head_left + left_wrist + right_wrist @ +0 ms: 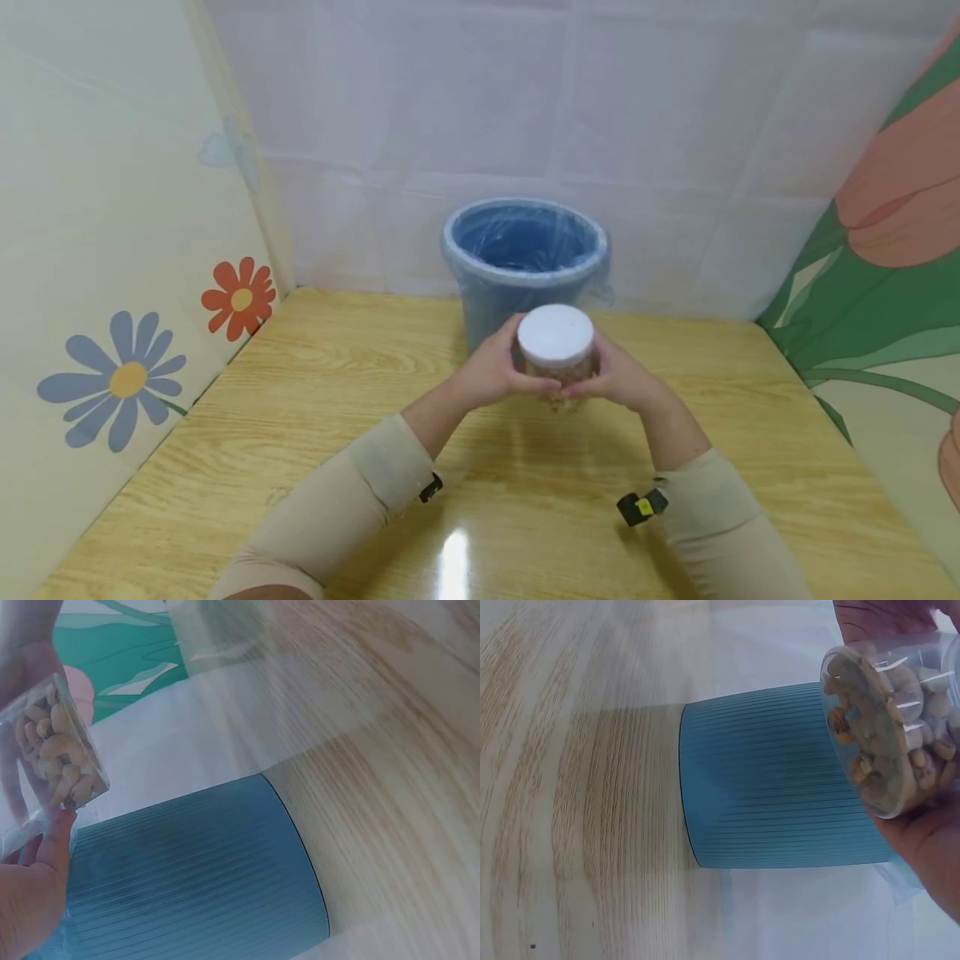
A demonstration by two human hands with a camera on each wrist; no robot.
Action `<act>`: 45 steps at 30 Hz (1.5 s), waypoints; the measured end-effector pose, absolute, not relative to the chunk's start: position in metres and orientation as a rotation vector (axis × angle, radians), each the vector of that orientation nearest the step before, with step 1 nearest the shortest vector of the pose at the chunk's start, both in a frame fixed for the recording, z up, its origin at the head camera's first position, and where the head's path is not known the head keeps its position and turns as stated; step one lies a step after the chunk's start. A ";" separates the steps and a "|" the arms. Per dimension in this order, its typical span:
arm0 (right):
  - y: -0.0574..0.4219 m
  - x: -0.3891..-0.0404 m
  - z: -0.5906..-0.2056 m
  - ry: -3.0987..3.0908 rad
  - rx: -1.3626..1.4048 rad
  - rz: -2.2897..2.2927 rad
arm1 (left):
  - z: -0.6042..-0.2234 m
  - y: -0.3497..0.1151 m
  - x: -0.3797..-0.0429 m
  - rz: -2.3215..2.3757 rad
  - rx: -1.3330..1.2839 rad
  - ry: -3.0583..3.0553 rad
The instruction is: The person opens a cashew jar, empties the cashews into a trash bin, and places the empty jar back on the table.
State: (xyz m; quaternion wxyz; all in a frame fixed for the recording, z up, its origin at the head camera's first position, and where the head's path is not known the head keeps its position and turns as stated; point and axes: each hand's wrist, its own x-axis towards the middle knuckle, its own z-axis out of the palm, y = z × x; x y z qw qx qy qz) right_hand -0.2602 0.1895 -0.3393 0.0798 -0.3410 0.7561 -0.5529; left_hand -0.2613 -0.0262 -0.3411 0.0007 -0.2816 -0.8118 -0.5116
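Both hands hold a clear plastic jar [557, 372] of cashews in front of the bin, raised off the table. A round white lid [556, 333] covers its top. My left hand [495, 368] grips the jar from the left side, thumb across the front. On the opposite side my right hand [628, 379] grips it, and the two thumbs nearly meet at the front. Through the clear wall, cashews [61, 746] show in the left wrist view. The jar's flat base [866, 731] is turned toward the right wrist camera.
A blue ribbed bin [483, 308] with a clear plastic liner stands at the back of the wood-grain table [360, 358], right behind the jar. White sheeting [420, 108] hangs behind it. Flower-printed panels [90, 250] flank the table.
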 end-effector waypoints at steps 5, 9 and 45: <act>0.191 -0.259 -0.338 2.311 -1.008 -1.627 | -0.342 -0.023 -0.262 -1.639 -0.888 -2.514; 0.191 -0.258 -0.334 2.343 -1.013 -1.600 | -0.344 -0.021 -0.262 -1.660 -0.891 -2.486; 0.182 -0.238 -0.305 2.566 -1.010 -1.393 | -0.329 -0.024 -0.244 -1.904 -0.893 -2.476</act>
